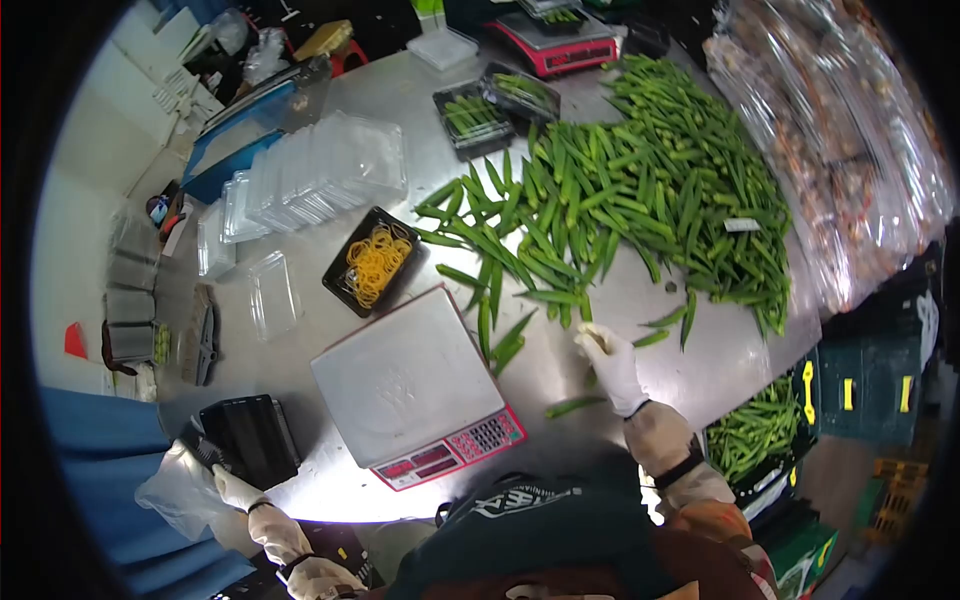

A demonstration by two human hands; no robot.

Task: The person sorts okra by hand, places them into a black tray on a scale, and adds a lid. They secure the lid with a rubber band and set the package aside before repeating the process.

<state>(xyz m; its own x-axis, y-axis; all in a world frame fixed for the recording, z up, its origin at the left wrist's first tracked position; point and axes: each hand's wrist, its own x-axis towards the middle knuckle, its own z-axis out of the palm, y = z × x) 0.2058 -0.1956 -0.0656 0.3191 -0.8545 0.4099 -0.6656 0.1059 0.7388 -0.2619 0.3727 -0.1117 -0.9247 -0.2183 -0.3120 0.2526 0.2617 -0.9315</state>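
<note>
My right hand [615,368], in a white glove, is over the steel table at the near edge of a big okra pile [640,180]. Its fingers are bent and drawn together; what they hold, if anything, I cannot make out. A loose okra pod [575,407] lies just left of its wrist. At the lower left, my gloved left hand [238,490] is closed at the edge of a dark plastic tray [203,446], beside a stack of black trays [250,440] and a crumpled clear bag [180,492]. Between my hands stands a weighing scale [405,385] with a bare pan.
A black tray of yellow rubber bands [375,263] sits behind the scale. Clear plastic lids [320,170] are stacked at the back left. Filled okra trays [472,118] and a second scale [560,50] stand farther back. Bagged goods [830,150] line the right edge, above an okra crate [755,430].
</note>
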